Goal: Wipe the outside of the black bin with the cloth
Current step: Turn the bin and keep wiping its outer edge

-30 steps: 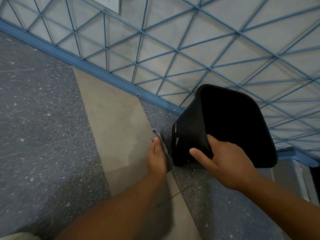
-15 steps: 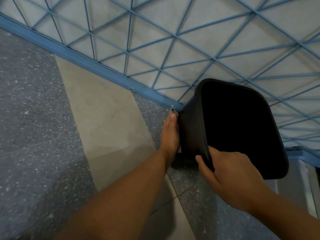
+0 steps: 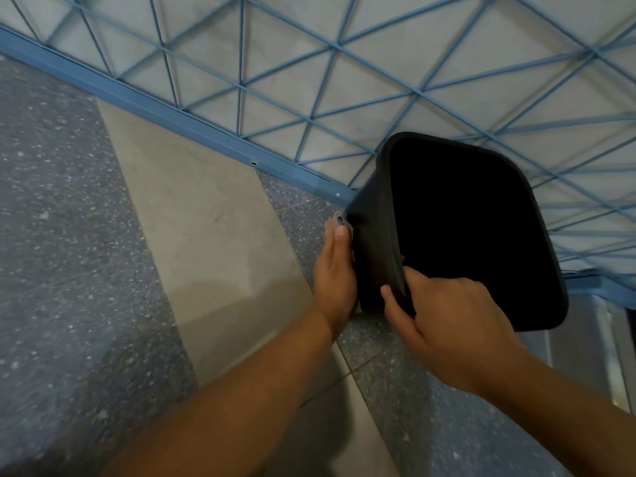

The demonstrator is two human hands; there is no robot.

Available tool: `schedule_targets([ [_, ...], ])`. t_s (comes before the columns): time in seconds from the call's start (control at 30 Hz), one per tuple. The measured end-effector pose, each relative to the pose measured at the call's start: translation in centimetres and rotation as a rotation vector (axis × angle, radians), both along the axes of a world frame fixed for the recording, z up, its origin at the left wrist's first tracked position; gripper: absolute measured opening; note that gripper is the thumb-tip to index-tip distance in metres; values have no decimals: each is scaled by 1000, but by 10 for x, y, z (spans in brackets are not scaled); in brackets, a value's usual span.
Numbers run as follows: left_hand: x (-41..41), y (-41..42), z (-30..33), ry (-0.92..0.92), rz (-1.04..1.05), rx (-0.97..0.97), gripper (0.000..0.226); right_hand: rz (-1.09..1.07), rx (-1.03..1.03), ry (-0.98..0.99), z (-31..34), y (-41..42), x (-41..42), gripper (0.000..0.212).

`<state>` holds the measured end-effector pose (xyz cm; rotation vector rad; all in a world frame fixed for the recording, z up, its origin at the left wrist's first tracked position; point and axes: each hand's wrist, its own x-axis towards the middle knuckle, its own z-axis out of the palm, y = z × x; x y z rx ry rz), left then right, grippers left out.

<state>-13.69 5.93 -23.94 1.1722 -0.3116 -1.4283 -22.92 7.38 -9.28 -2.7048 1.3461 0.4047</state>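
The black bin (image 3: 371, 242) stands on the floor close to the wall, its dark open mouth facing up toward me. My right hand (image 3: 444, 325) grips the bin's near rim, thumb on the outside and fingers over the edge. My left hand (image 3: 335, 270) lies flat against the bin's left outer side and presses the grey cloth (image 3: 339, 218) to it. Only a small edge of the cloth shows past my fingertips; the rest is hidden under the palm.
A wall with a blue triangular line pattern (image 3: 309, 80) and a blue skirting strip (image 3: 165, 111) runs behind the bin. The floor is speckled grey (image 3: 62, 270) with a beige band (image 3: 199, 228). A pale metal frame (image 3: 592, 339) stands at the right edge.
My left hand, with the cloth, rose from the bin's base at the floor up along its left side. My right hand kept its hold on the rim.
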Motion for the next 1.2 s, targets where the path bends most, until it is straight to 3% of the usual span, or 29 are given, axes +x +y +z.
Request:
schedule_targets([
  [0.2, 14, -16, 6, 67, 57, 145, 55, 12, -49, -7, -1, 2, 1, 29],
  [0.37, 0, 3, 13, 74, 11, -55, 76, -2, -78, -8, 0, 2, 2, 32],
  [0.47, 10, -10, 4, 84, 25, 57, 61, -5, -80, -22, -2, 2, 3, 28],
  [0.57, 6, -10, 11, 184, 29, -11, 62, -11, -72, -36, -1, 2, 3, 29],
  [0.67, -6, 6, 8, 140, 21, -67, 65, -17, -63, -55, -2, 1, 2, 33],
  [0.83, 5, -16, -1, 227, -6, 66, 59, -5, -85, -52, -4, 1, 1, 35],
  [0.97, -1, -5, -5, 158, 0, -33, 65, -2, -74, -22, -3, -1, 2, 37],
  [1.07, 3, -15, -14, 176, 15, 54, 57, 4, -77, -15, -3, 1, 2, 36],
  [1.2, 0, -14, -11, 154, -9, -4, 58, -6, -83, -19, -4, 2, 2, 34],
])
